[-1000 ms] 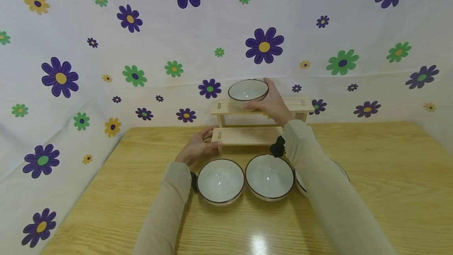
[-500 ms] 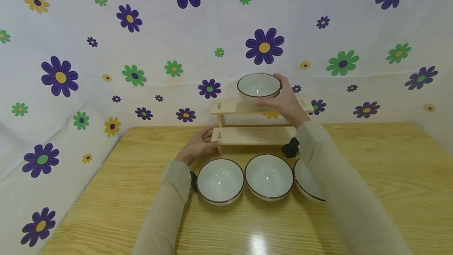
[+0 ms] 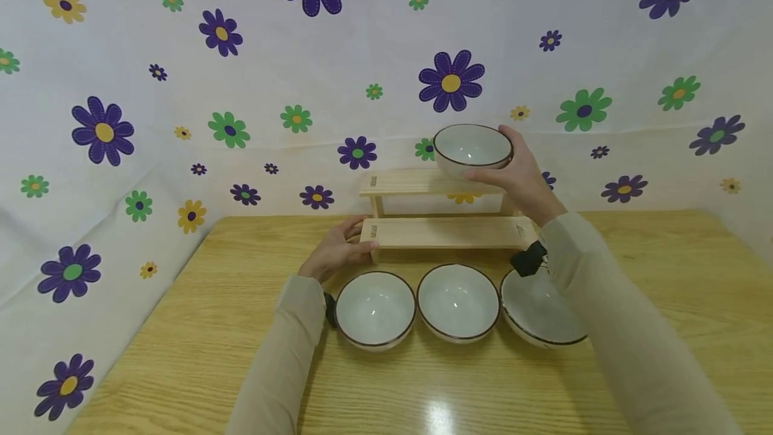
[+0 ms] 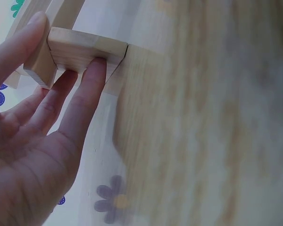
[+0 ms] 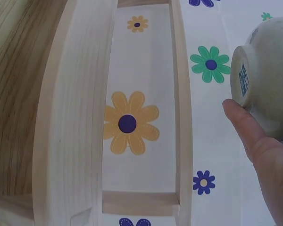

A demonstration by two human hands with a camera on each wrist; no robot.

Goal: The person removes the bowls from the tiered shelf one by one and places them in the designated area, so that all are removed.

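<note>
In the head view my right hand (image 3: 527, 176) grips a white bowl (image 3: 473, 146) with a dark brown rim, thumb low on its side. The bowl is upright and overlaps the upper board of a two-step wooden rack (image 3: 447, 232). The right wrist view has the bowl's footed underside (image 5: 273, 75) off to the side of the rack, with a blue mark on the foot. My left hand (image 3: 338, 248) pinches the left end of the rack's lower step. Up close, the thumb lies on one side of the wood (image 4: 85, 49) and fingertips press the other.
Three similar bowls stand in a row before the rack: left bowl (image 3: 376, 311), middle bowl (image 3: 459, 302) and right bowl (image 3: 534, 307), the last partly behind the right sleeve. A flower-print cloth (image 3: 260, 72) hangs behind the wooden table (image 3: 181, 354).
My right hand has carried the bowl to the right along the upper board and slightly up. The left hand stays on the rack's end, and the rack has not moved.
</note>
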